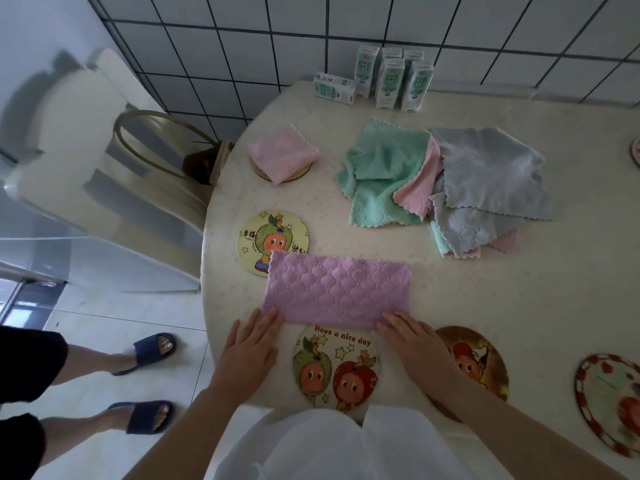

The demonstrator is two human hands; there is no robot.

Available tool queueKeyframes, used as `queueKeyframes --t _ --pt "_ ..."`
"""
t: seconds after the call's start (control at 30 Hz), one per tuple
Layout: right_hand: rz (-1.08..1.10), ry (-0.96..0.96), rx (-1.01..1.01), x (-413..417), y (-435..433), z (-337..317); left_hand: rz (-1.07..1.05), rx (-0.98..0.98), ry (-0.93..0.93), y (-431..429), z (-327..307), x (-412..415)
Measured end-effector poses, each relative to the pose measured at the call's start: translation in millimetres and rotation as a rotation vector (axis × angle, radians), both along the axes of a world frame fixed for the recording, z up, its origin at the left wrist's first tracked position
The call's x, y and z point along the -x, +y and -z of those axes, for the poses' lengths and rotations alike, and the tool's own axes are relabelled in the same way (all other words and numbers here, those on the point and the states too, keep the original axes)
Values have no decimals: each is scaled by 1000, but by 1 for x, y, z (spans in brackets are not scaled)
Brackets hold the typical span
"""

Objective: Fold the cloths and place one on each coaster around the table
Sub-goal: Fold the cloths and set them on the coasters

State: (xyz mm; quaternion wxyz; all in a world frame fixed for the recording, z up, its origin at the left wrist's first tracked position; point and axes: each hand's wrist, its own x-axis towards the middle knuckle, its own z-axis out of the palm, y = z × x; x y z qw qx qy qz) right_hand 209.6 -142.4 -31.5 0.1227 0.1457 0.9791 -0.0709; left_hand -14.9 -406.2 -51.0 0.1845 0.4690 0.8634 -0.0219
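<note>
A purple cloth point(337, 291), folded into a long rectangle, lies flat near the table's front edge. My left hand point(249, 348) rests at its near left corner and my right hand point(415, 344) at its near right corner, both with fingers spread flat. The cloth overlaps a yellow cartoon coaster point(266, 237) and the top of a "Have a nice day" coaster point(334, 368). A folded pink cloth point(282, 154) sits on a far-left coaster point(298, 174). A heap of green, pink and grey cloths point(446, 181) lies unfolded in the middle.
Several milk cartons point(388, 81) stand at the table's back edge by the tiled wall. More coasters lie at the front right, one brownish point(485, 362) and one red-rimmed point(606, 403). A chair point(104, 174) stands left of the table, and another person's sandalled feet point(149, 382) are on the floor.
</note>
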Motion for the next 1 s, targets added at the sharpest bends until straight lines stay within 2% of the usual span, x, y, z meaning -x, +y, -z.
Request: queueKeyframes --t 0.27,0.53,0.63,0.73,0.87,1.0 --pt "13 34 -124 28 -3 1 -82 13 27 12 -4 -12" --pt "-11 94 -152 29 6 -9 -169 10 89 30 -13 -27" --pt "-13 153 -126 25 7 -16 -172 -60 127 41 -15 -39" --pt "-59 219 -114 21 1 -24 -71 -174 115 56 -16 -54" --pt "-156 262 -10 11 -13 -26 50 -255 35 81 -18 -86" --pt "-214 259 232 1 -18 -23 -50 -264 -27 98 -14 -121"
